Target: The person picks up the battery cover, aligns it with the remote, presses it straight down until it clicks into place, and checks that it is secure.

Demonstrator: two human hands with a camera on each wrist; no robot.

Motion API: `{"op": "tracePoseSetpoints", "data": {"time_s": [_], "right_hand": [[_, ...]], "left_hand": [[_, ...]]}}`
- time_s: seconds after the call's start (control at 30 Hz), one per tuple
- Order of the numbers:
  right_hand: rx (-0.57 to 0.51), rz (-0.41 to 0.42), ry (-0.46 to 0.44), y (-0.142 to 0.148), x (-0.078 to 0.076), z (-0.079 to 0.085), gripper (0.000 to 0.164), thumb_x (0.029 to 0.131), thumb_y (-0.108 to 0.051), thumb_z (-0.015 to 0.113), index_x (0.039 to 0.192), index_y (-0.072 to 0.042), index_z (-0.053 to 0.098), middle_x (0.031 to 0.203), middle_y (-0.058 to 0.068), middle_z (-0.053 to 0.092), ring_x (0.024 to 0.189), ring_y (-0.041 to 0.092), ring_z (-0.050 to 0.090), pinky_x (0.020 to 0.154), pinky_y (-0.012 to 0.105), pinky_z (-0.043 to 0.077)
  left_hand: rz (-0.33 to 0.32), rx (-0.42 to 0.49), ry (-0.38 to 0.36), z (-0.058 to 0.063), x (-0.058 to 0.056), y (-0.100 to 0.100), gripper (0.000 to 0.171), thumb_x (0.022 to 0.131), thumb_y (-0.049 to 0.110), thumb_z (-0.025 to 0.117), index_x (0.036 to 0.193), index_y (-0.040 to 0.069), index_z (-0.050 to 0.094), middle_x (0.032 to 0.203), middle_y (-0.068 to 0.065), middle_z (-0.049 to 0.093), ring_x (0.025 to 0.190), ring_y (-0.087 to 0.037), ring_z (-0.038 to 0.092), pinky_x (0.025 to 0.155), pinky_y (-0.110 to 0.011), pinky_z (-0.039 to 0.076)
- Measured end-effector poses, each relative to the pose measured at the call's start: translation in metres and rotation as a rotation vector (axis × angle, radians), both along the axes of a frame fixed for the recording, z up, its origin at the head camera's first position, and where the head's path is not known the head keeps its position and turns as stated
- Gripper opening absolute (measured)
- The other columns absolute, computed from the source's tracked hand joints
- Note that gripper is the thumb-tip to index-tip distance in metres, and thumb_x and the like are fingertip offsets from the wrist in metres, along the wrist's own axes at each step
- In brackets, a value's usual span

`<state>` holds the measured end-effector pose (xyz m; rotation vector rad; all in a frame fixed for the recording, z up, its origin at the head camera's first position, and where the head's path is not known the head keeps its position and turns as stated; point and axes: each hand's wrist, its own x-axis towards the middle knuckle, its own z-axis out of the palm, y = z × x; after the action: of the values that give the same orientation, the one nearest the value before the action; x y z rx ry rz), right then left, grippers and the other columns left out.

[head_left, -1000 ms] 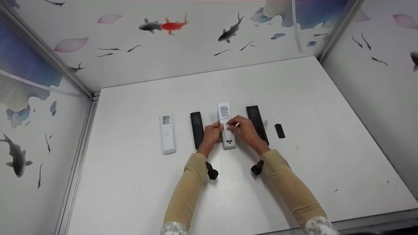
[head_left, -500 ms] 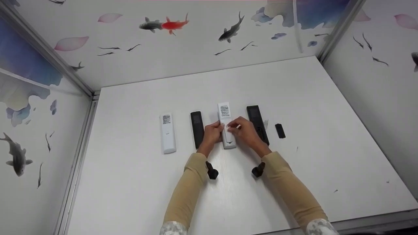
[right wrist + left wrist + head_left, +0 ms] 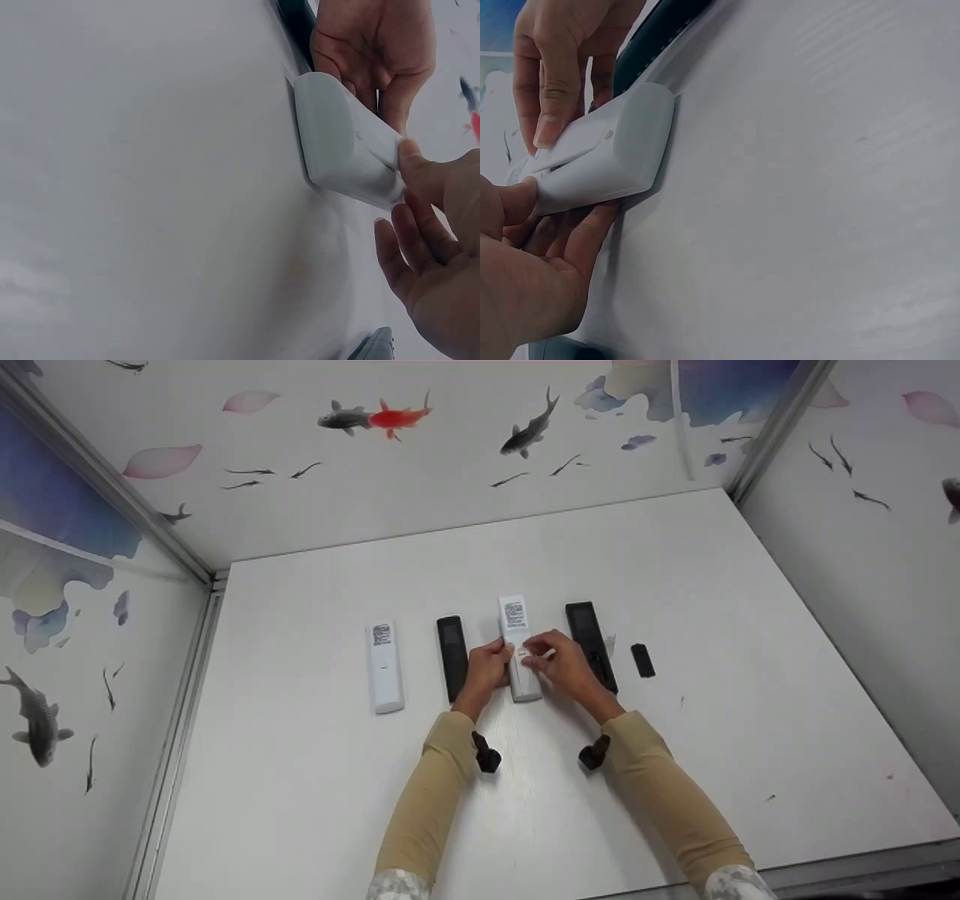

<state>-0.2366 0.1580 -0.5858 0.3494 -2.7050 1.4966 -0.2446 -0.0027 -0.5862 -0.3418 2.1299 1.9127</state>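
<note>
A white remote control (image 3: 514, 616) lies back side up on the table, its printed label at the far end. My left hand (image 3: 488, 669) grips it from the left side, thumb along its edge and fingers beneath in the left wrist view. With curled fingers and thumb, my right hand (image 3: 568, 666) pinches the remote's white battery cover (image 3: 526, 679) near its upper end. The cover lies over the battery compartment, hiding what is inside. A narrow gap shows along the cover's edge in the left wrist view, beside the remote's rounded end (image 3: 646, 135).
Another white remote (image 3: 385, 667) lies at the left. Black remotes lie on both sides: one (image 3: 451, 652) by my left hand, another (image 3: 589, 630) by my right, with its compartment uncovered. Farther right is a small black battery cover (image 3: 643, 660). Patterned walls border the white table (image 3: 300, 780).
The white battery cover has slid toward the near end of the remote, and the battery opening there has gone out of sight. My right hand moved slightly with it; my left stayed put.
</note>
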Motion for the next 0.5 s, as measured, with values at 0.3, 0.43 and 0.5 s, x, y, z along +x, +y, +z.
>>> {"op": "tracePoseSetpoints", "data": {"time_s": [0.3,0.43,0.5], "right_hand": [[-0.127,-0.077,-0.269,0.0014,-0.0036,-0.0031,0.059,0.090,-0.016,0.076,0.142,-0.002,0.051,0.129,0.022,0.062,0.115,0.035,0.064,0.085,0.036,0.057],[-0.093,-0.064,-0.348,0.0022,-0.0031,-0.0049,0.055,0.094,-0.022,0.072,0.142,-0.003,0.054,0.127,0.021,0.067,0.109,0.030,0.068,0.078,0.029,0.056],[-0.087,-0.064,-0.364,0.0025,-0.0027,-0.0061,0.053,0.094,-0.023,0.071,0.141,-0.003,0.055,0.125,0.021,0.068,0.104,0.028,0.068,0.076,0.027,0.055]], "left_hand": [[-0.010,-0.013,0.014,-0.0005,-0.0030,-0.0011,0.041,0.101,0.019,0.059,0.141,0.010,0.056,0.131,-0.012,0.068,0.096,-0.010,0.063,0.082,-0.026,0.053],[-0.016,-0.018,0.009,-0.0005,-0.0021,-0.0014,0.041,0.102,0.019,0.058,0.142,0.011,0.055,0.131,-0.012,0.067,0.095,-0.010,0.062,0.082,-0.026,0.053],[-0.020,-0.021,0.003,-0.0007,-0.0015,-0.0015,0.042,0.102,0.019,0.058,0.142,0.011,0.054,0.130,-0.013,0.068,0.093,-0.010,0.061,0.081,-0.025,0.053]]}}
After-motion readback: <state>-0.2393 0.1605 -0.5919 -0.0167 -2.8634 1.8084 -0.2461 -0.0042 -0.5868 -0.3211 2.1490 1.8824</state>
